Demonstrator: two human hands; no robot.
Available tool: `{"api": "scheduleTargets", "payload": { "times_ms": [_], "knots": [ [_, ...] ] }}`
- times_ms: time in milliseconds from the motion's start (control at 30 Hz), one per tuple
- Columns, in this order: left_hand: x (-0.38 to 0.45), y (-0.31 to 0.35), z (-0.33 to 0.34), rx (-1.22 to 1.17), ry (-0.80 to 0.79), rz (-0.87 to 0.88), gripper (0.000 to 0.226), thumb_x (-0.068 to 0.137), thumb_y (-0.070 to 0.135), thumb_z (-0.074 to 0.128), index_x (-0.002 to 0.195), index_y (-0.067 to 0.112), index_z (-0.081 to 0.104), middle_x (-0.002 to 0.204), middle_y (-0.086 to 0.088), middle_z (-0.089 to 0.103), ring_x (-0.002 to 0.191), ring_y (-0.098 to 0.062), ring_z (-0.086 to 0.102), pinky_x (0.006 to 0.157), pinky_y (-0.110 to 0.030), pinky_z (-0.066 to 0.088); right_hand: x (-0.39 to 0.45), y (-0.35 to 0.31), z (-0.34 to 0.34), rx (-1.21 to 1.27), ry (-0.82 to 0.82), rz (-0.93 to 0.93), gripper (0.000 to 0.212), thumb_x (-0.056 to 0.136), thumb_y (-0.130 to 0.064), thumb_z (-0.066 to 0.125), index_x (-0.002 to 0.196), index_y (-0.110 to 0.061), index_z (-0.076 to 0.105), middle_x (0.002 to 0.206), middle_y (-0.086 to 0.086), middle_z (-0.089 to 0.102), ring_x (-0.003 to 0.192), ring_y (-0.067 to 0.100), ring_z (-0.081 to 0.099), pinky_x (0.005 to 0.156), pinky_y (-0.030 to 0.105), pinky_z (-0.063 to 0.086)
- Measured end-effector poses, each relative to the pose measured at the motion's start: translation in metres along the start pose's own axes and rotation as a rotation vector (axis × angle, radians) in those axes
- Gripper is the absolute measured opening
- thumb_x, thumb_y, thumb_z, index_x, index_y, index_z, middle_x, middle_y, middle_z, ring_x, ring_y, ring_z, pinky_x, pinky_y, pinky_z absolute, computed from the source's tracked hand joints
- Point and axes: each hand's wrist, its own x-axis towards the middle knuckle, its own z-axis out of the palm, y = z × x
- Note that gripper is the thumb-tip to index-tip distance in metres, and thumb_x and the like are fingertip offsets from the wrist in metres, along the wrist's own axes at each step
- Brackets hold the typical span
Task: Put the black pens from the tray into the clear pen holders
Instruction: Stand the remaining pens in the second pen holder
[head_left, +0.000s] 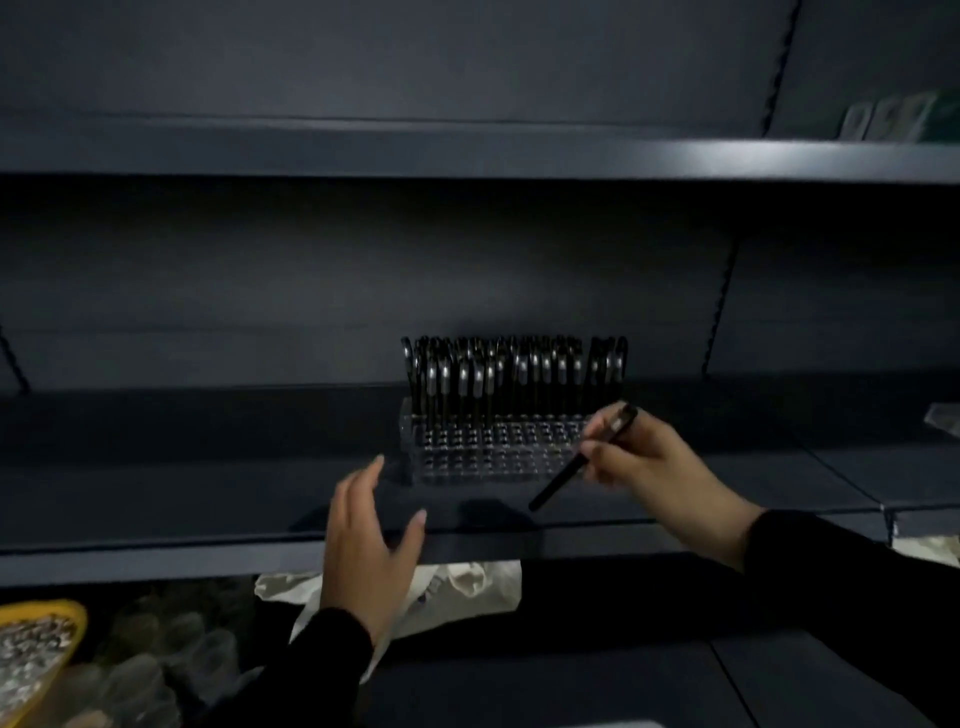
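Down in the near corner, well left of and below the left hand, sits a yellow dish (62, 618) heaped with small silvery bits, too blurred to name, and just under that hand's wrist lies a crumpled white cloth bag (467, 582). Now the left hand (371, 540), in a black sleeve, hovers over the front edge of the dark grey metal shelf (208, 551), fingers spread and relaxed, gripping nothing, thumb out toward the right. Across from it, the right hand (654, 462) pinches a slim black pen (582, 457) between fingertips and thumb. The pen's long axis runs on a diagonal: its lower end points down and left toward the shelf front, its upper end up and right past the knuckles, where a small pale glint shows near the tip. The barrel looks plain and matte black. Just left of the right hand, between the two hands and a little farther back, stands a clear plastic pen holder (493, 452) with a grid of round holes; its front rows show open holes. Beyond the fingertips, the back rows hold upright black pens with shiny clips (514, 374), packed side by side against the dark back panel.
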Motion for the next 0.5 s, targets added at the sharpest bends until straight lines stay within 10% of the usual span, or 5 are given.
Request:
{"api": "scheduleTargets", "payload": {
  "times_ms": [267,500],
  "knots": [
    [0.093,-0.016,0.027,-0.269,-0.378,-0.227,0.090,0.069,0.032,0.083,0.142,0.027,0.031,0.141,0.002,0.038,0.129,-0.014,0.039,0.105,-0.028,0.033,0.088,-0.023,0.003,-0.079,0.174,0.022,0.018,0.093,-0.002,0.053,0.095,-0.020,0.049,0.103,0.011,0.065,0.078,0.015,0.057,0.068,0.026,0.045],
    [0.096,-0.037,0.047,-0.286,-0.382,-0.213,0.072,0.070,0.018,0.083,0.123,0.040,0.038,0.113,0.014,0.058,0.111,-0.005,0.054,0.091,-0.019,0.037,0.117,-0.002,0.016,-0.280,0.082,-0.030,0.014,0.100,-0.011,0.039,0.101,-0.024,0.045,0.098,0.006,0.061,0.080,0.022,0.051,0.070,0.032,0.042]
  ]
}}
